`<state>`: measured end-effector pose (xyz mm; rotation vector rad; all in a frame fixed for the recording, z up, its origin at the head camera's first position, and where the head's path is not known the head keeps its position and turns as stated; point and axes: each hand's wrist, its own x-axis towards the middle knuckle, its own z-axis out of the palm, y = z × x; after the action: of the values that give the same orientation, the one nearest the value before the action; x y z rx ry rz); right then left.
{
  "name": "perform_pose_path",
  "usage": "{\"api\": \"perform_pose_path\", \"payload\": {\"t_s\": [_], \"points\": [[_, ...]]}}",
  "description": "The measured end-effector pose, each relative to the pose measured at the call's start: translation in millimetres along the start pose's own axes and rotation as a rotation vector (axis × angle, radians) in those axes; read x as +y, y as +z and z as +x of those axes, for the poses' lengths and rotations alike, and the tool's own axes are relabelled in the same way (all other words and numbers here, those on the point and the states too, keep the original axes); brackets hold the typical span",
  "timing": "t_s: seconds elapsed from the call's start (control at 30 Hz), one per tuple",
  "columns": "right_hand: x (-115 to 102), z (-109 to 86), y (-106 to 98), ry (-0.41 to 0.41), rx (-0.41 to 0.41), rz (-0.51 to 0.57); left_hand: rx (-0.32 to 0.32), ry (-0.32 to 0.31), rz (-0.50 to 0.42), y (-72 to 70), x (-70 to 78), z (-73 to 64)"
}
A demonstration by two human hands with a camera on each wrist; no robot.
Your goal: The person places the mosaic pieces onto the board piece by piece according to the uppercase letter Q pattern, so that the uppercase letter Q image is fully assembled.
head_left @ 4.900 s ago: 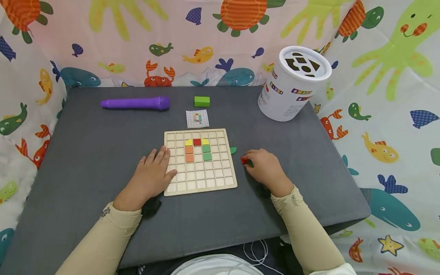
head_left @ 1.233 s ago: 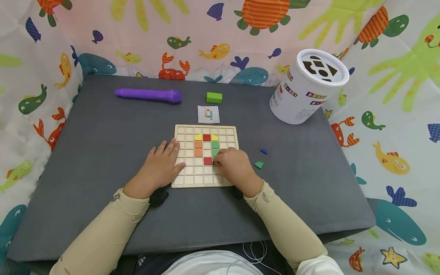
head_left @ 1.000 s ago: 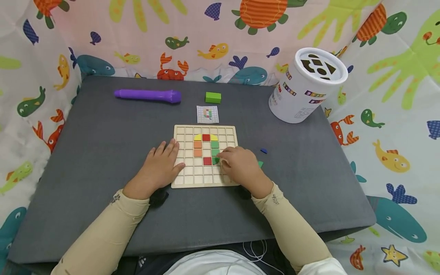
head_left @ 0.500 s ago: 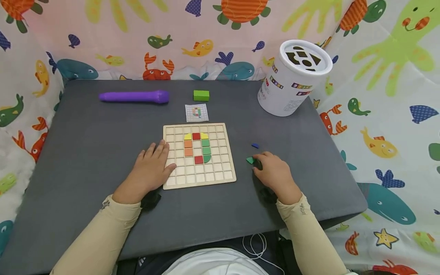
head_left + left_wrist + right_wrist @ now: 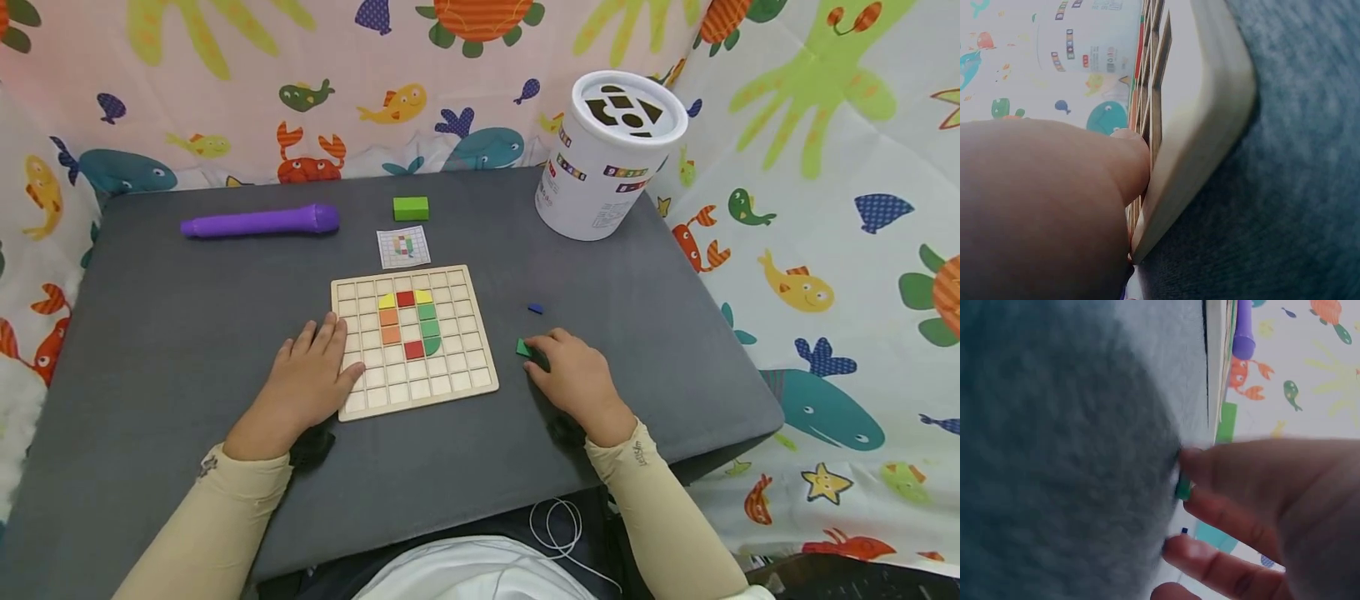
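A square wooden grid board (image 5: 450, 385) lies on the grey table, with red, yellow, orange and green tiles forming a ring in its cells. My left hand (image 5: 302, 379) rests on the board's left edge, fingers straight; in the left wrist view the thumb (image 5: 1132, 159) touches the rim. Right of the board, my right hand (image 5: 577, 375) pinches a small green tile (image 5: 522, 348) at the tabletop. The right wrist view shows this green tile (image 5: 1183, 487) between thumb and forefinger. A small blue tile (image 5: 536, 308) lies just beyond that hand.
Behind the board lie a printed pattern card (image 5: 403, 247) and a bright green block (image 5: 411, 208). A purple marker-shaped stick (image 5: 261, 222) is at the back left. A white tub (image 5: 600, 179) with shaped holes in its lid stands at the back right.
A red tile and a rounded green tile have come onto the board from my right hand. That hand has since moved back right to another green tile. My left hand stays on the board.
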<state>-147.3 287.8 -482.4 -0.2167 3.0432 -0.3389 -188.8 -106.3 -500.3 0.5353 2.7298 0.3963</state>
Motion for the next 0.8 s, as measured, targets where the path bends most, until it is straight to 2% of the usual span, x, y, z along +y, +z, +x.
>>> {"api": "perform_pose_path", "payload": {"t_s": [0.13,0.2,0.4,0.47,0.53,0.6,0.7,0.8], "points": [[-6,1.3,-1,-0.002,-0.048,-0.009,-0.007,-0.02,-0.003,8.2,1.9,-8.9],[-7,0.8,-2,0.007,-0.058,-0.01,-0.011,-0.023,-0.005,11.9,4.6,-8.9],[-9,10.0,-12,0.044,-0.042,0.026,0.035,-0.017,0.016,5.3,18.7,7.6],[-11,13.8,-16,0.058,-0.046,0.038,0.033,-0.02,0.022,4.1,23.6,11.9],[-14,17.6,-20,0.035,-0.058,0.047,0.02,-0.022,0.027,5.9,28.0,14.3],[-21,21.7,-22,-0.039,-0.072,0.047,-0.001,-0.025,0.023,9.6,32.2,15.2],[-38,33.2,-23,-0.23,-0.093,0.031,-0.004,-0.022,0.022,12.4,38.4,18.8],[-60,52.2,-23,-0.404,-0.102,-0.001,0.019,-0.014,0.03,7.6,43.9,27.6]]}}
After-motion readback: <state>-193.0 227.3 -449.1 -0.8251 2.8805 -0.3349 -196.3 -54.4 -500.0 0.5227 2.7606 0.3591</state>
